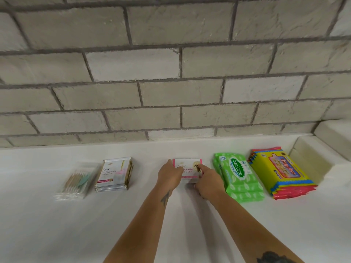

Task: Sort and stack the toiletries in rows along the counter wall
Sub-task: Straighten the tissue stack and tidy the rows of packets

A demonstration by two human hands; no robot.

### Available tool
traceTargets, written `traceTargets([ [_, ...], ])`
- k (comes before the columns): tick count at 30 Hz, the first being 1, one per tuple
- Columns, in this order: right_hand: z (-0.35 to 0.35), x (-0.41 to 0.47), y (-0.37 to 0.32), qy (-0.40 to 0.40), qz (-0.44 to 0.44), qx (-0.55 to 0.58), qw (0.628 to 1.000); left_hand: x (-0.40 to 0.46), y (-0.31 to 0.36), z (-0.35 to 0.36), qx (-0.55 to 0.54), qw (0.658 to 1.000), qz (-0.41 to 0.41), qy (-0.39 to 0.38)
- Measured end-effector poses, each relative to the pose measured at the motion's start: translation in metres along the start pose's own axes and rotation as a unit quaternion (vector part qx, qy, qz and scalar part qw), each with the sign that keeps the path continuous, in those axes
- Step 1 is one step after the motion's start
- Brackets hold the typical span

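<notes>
Head view, left to right along the white worktop (pixel 57 224) below the brick wall (pixel 171 73): clear pack of cotton swabs (pixel 77 181); just beside it a squared stack of Dove sachets (pixel 115 174); then a gap; then a second stack of Dove sachets with pink edging (pixel 188 168), under both hands; then green Sanicare wipes packs (pixel 238 176), stacked; then a stack of yellow Giggles wipes packs (pixel 281 172) nearest the corner ledge (pixel 313 149). Step in hand, as judged: squaring up the pink-edged sachet stack in its place in the row. Left hand (pixel 169 176) rests on the stack's left edge, fingers bent over the near-left corner; whether they pinch or only press, cannot tell. Right hand (pixel 208 182) lies at the right edge, index finger extended onto the top sachet, other fingers curled below against the near side; a grip is not plainly shown. Row looks nearly complete. Next move likely calls for nudging this stack flush and in line with its neighbours, with light pressure, since slick sachets would slide off one another.
</notes>
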State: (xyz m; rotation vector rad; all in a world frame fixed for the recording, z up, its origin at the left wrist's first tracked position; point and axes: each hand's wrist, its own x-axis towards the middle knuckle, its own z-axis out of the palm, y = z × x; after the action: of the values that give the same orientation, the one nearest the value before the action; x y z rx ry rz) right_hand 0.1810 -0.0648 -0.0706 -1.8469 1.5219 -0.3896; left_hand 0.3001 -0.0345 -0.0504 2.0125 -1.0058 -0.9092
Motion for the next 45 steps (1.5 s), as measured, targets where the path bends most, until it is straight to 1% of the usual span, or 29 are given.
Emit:
traceTargets([
  [5, 0.004, -0.015, -0.004, 0.003, 0.000, 0.043, 0.999, -0.011, -0.001, -0.006, -0.003, 1.000, 0.005, 0.022],
  [9, 0.007, -0.036, -0.020, 0.039, -0.031, 0.062, 0.997, -0.025, -0.008, -0.025, -0.019, 0.995, 0.041, 0.085],
  [11, 0.013, -0.044, -0.034, 0.038, -0.039, 0.095, 0.994, -0.030, -0.013, -0.041, -0.027, 0.990, 0.053, 0.130],
  [15, 0.037, -0.051, -0.062, 0.000, -0.071, 0.199, 0.977, -0.041, -0.027, -0.082, -0.034, 0.968, 0.075, 0.235],
  [18, 0.056, -0.055, -0.081, -0.061, -0.050, 0.297, 0.951, -0.041, -0.040, -0.118, -0.028, 0.959, 0.070, 0.272],
  [20, 0.065, -0.058, -0.092, -0.104, -0.027, 0.326, 0.939, -0.036, -0.049, -0.140, 0.018, 0.962, 0.042, 0.270],
  [22, 0.074, -0.058, -0.101, -0.135, -0.017, 0.330, 0.934, -0.027, -0.058, -0.160, 0.069, 0.966, 0.007, 0.249],
  [27, 0.091, -0.056, -0.121, -0.175, 0.010, 0.331, 0.927, -0.002, -0.068, -0.181, 0.150, 0.973, -0.046, 0.167],
  [29, 0.095, -0.055, -0.126, -0.189, 0.015, 0.337, 0.922, 0.005, -0.069, -0.183, 0.190, 0.969, -0.055, 0.146],
  [31, 0.099, -0.053, -0.128, -0.203, 0.016, 0.341, 0.918, 0.010, -0.070, -0.183, 0.208, 0.966, -0.069, 0.135],
  [35, 0.105, -0.047, -0.130, -0.217, 0.023, 0.340, 0.915, 0.020, -0.073, -0.181, 0.220, 0.964, -0.091, 0.123],
  [40, 0.116, -0.044, -0.135, -0.218, 0.016, 0.325, 0.920, 0.027, -0.074, -0.177, 0.213, 0.966, -0.116, 0.089],
  [45, 0.123, -0.046, -0.136, -0.226, 0.009, 0.350, 0.909, 0.028, -0.076, -0.173, 0.170, 0.974, -0.115, 0.091],
])
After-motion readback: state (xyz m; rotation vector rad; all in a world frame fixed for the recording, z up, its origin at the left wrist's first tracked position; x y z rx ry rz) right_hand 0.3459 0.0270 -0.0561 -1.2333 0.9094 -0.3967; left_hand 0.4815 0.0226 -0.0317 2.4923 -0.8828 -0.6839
